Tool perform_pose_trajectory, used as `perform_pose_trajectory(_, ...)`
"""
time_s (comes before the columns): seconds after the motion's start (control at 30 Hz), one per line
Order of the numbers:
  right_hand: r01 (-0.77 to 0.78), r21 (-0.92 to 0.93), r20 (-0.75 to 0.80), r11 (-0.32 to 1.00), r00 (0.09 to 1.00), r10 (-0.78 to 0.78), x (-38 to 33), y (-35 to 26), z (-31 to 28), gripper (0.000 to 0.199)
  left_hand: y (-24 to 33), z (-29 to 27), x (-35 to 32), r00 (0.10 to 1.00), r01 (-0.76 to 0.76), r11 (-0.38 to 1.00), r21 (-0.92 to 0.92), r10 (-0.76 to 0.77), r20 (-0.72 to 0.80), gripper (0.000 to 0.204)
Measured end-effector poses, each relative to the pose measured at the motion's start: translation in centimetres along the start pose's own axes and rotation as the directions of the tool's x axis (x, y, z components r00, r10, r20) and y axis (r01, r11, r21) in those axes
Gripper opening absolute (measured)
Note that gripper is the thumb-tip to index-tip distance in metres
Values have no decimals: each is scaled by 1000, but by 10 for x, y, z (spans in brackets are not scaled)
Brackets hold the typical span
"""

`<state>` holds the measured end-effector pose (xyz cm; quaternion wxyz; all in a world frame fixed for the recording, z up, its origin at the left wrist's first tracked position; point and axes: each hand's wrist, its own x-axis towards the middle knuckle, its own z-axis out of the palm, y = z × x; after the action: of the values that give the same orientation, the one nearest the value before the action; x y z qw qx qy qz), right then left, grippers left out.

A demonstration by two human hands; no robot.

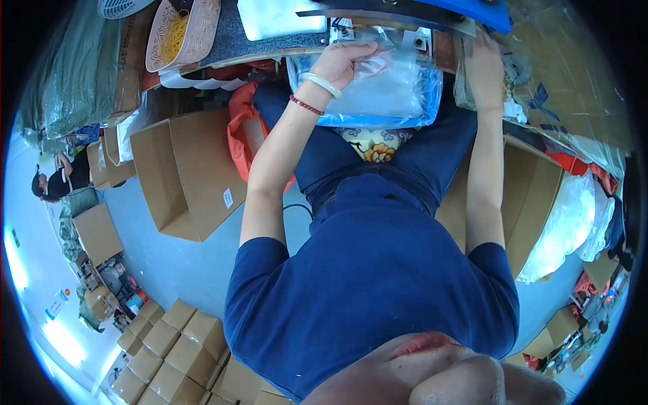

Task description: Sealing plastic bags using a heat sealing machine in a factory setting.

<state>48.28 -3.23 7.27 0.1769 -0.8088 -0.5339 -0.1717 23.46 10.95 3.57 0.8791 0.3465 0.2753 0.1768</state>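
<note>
My left hand (341,64), with a pale bangle and a red bead bracelet at its wrist, is closed with thumb and fingers pinching a small clear plastic bag (383,59). Under that bag lies a stack of clear plastic bags (378,94) in blue plastic wrap, resting over my lap at the table edge. My right hand (483,64) reaches to the right end of the blue and black machine (432,17), beside a small cardboard box (464,84). Its fingers are smeared and partly hidden, so what they touch is unclear.
A pink basket of yellow rubber bands (174,37) and a white container (280,19) stand on the table at left. Open cartons (192,172) flank my legs. Stacked boxes (179,344) fill the floor behind me. A person (67,174) is at the far left.
</note>
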Motion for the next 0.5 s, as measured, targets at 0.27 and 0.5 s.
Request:
perform_pose_trajectory(0.27, 110, -22, 81, 994, 991, -108, -8, 37, 34, 22, 52, -48, -13, 768, -33, 473, 881, 576, -280, 33)
perform_pose_trajectory(0.5, -148, 84, 126, 986, 983, 136, -25, 34, 14, 22, 27, -110, -28, 545, -151, -538, 829, 655, 524, 36)
